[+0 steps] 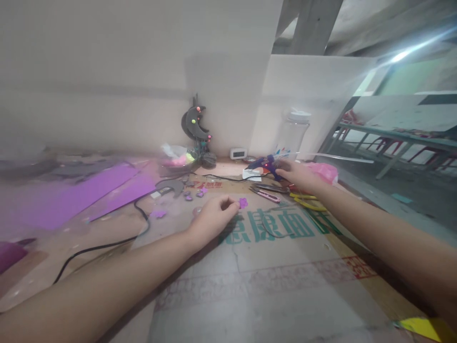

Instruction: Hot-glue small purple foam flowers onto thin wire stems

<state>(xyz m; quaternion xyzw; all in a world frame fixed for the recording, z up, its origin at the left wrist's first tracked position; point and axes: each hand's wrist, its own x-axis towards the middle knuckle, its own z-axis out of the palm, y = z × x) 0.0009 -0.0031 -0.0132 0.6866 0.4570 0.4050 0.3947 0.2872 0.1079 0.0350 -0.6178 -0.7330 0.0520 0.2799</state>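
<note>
Between the thumb and fingertips of my left hand point(216, 214) is a small purple flower point(243, 203), held above the cardboard point(228, 286) with printed green characters. My right hand point(286, 170) is closed round a dark blue glue gun point(270, 165) at the back of the work surface; a small red light shows on it, and a long clear stick extends from it to the right. Below the glue gun lie pink-handled snips point(265, 195), dark pliers point(273, 188) and yellow-handled pliers point(309, 202). Another purple flower point(158, 214) rests left of my left hand.
Purple sheets point(89, 193) and a black cable point(102, 247) lie at the left. Along the wall are a crescent moon ornament point(195, 123), a bowl point(178, 164), a small clock point(238, 153) and a clear bottle point(294, 133). A pink bag point(323, 171) sits at the right.
</note>
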